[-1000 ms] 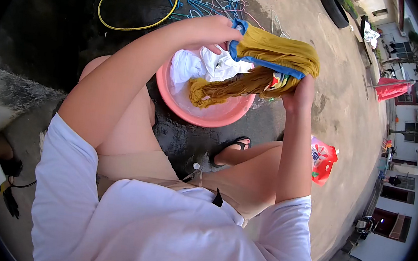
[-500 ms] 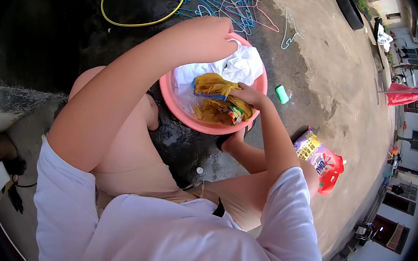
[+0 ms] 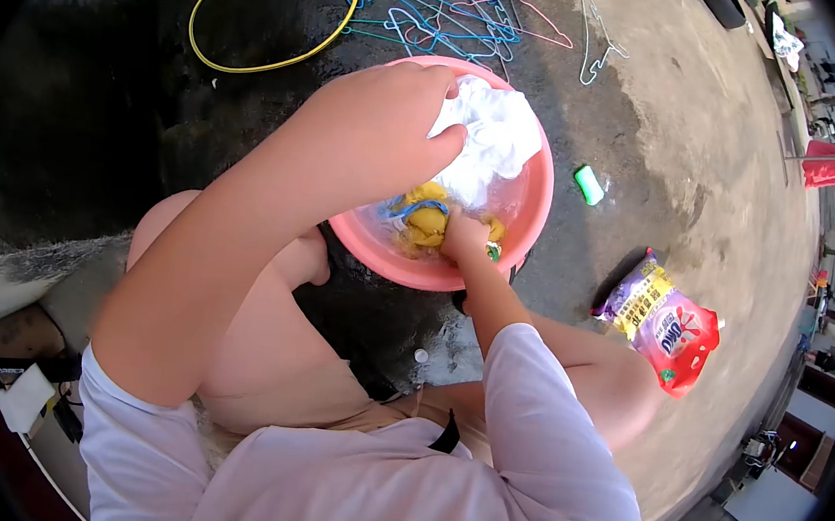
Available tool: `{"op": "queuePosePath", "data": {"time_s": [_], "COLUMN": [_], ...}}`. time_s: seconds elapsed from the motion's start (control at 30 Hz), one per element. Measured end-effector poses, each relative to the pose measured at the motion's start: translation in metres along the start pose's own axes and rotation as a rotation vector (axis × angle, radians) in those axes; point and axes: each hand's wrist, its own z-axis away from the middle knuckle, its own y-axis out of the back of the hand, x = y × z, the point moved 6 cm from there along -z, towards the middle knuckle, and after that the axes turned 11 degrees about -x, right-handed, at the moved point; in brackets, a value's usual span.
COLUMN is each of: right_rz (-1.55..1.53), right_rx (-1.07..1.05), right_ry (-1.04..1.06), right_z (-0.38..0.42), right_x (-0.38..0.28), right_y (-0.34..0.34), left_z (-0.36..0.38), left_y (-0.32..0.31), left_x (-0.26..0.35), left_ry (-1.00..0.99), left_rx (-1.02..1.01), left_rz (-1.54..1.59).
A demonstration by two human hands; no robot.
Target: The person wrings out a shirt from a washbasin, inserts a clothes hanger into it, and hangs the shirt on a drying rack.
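A pink basin [image 3: 540,207] holds water, a white cloth and a yellow cloth. My left hand [image 3: 422,110] is at the basin's upper left, its thumb and fingers closed on the bunched white cloth [image 3: 492,139]. Lower in the basin, my right hand [image 3: 464,237] presses into the yellow cloth [image 3: 428,223], which has a blue edge and lies partly under water. The right fingertips are hidden in the cloth and water.
Blue and pink hangers [image 3: 451,18] lie beyond the basin, with a yellow hose [image 3: 196,13] to their left. On the right are a green-and-white bar [image 3: 589,185] and a detergent bag [image 3: 665,328]. My bent legs flank the basin's near side.
The yellow cloth has gone down into the water with my right hand. The white cloth is now bunched and raised at my left hand. The view has shifted slightly.
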Motion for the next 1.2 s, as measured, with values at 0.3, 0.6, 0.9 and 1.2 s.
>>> {"op": "queuePosePath", "data": {"time_s": [0.3, 0.6, 0.9, 1.2], "right_rz": [-0.159, -0.716, -1.52, -1.797], "right_rx": [0.109, 0.579, 0.929, 0.896], "right_ry": [0.392, 0.391, 0.715, 1.163], "right_z": [0.181, 0.352, 0.381, 0.386], "right_x": [0.04, 0.123, 0.175, 0.192], "right_y": [0.152, 0.186, 0.171, 0.164], "left_z": [-0.032, -0.028, -0.05, -0.058], "left_y": [-0.067, -0.173, -0.275, -0.281], "left_x": [0.038, 0.098, 0.11, 0.146], "left_ry": [0.065, 0.2, 0.255, 0.285], "left_rx": [-0.377, -0.885, -1.177, -0.923], "left_rz": [0.17, 0.817, 1.321, 1.548]}}
